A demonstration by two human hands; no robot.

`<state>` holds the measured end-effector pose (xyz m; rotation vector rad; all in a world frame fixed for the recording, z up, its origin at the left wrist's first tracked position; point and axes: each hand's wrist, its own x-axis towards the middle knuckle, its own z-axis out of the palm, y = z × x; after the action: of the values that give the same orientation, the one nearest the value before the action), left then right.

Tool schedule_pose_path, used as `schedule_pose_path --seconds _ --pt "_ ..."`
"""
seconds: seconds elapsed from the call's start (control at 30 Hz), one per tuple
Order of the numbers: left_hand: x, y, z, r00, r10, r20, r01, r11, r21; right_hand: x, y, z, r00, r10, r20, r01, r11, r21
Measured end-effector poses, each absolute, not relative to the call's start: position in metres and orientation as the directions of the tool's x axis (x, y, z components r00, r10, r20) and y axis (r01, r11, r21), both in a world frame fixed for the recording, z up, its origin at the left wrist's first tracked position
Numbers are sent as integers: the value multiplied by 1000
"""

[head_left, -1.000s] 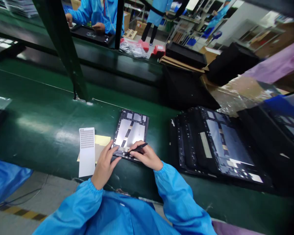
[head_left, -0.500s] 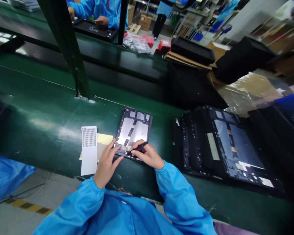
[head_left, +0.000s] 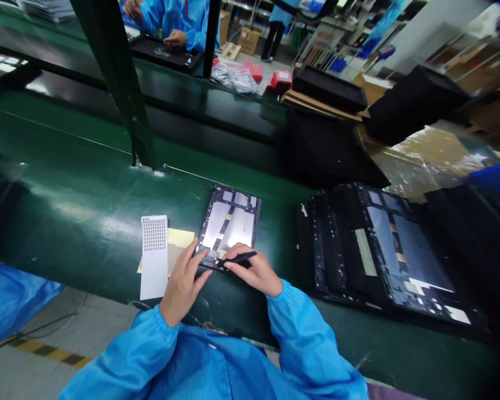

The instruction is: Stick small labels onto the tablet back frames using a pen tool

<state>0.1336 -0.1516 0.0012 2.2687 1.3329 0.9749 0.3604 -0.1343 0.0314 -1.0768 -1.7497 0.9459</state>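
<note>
A tablet frame [head_left: 246, 223] lies flat on the green bench, its silvery inside and a dark ribbon strip facing up. My left hand [head_left: 184, 283] is open, fingers apart, touching the lower left corner of that frame. In my right hand [head_left: 254, 272] is a slim black tool [head_left: 246, 256], like tweezers or a pry stick; I cannot tell which. Its tip rests at or just over the frame's lower edge. Left of the frame, a white sheet of small printed labels [head_left: 154, 272] overlaps a yellow paper [head_left: 181, 237].
Several more tablet frames [head_left: 404, 239] lie overlapping in black trays at the right. A green post [head_left: 125, 94] rises from the bench behind. Across the line, a person in blue [head_left: 187, 22] works over a black tray [head_left: 150, 54]. Black trays [head_left: 329, 89] are stacked beyond.
The black tool's rear end has tipped lower and points more to the right. My left hand stays at the corner. The whole view has shifted slightly.
</note>
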Motion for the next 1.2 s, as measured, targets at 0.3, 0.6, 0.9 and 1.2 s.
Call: schedule_pose_path --seconds 0.3,0.6,0.9,1.2 --pt "86 -155 -6 250 858 449 840 -423 340 298 -77 43 -313 921 233 292 327 -899" --pt "89 -158 -8 206 898 388 823 -374 428 269 -49 23 -409 890 202 327 350 -878" --pt "88 -155 -5 196 897 396 817 -373 440 266 -50 26 -370 918 142 257 248 -934" --pt "101 -161 2 241 851 467 801 -446 400 370 -116 41 -160 985 70 121 89 -989"
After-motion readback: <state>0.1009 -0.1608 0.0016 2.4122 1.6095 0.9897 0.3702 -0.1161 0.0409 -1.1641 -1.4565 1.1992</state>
